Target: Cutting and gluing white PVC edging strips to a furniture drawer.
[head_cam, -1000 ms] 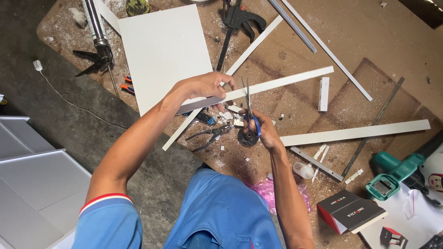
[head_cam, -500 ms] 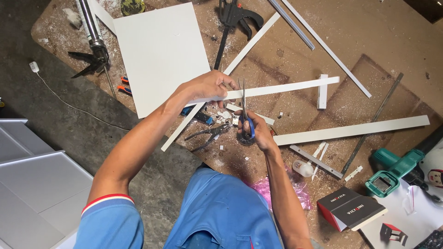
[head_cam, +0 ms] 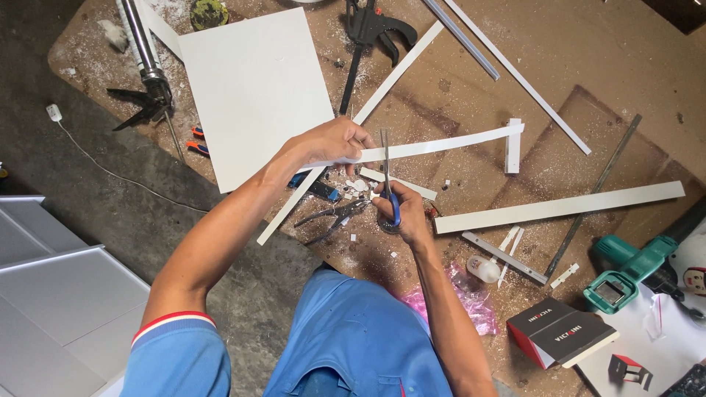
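My right hand (head_cam: 401,213) is closed in the blue handles of the scissors (head_cam: 387,180), blades pointing to twelve o'clock and set against the white strip (head_cam: 441,145). My left hand (head_cam: 334,143) is clamped on that strip's near end, holding it level above the table (head_cam: 471,81). The blades sit close to my left hand, so most of the strip runs uncut toward three o'clock; I judge the cut barely begun. Small white offcuts (head_cam: 357,184) lie under my hands, so some trimming looks done. At four o'clock, near me, lies a crumpled pink bag (head_cam: 471,301), then a flat box (head_cam: 562,331), dark on top with a red side and a white label. Beyond it at three o'clock sits a green power tool (head_cam: 625,272). At eleven o'clock lies a large white panel (head_cam: 254,92).
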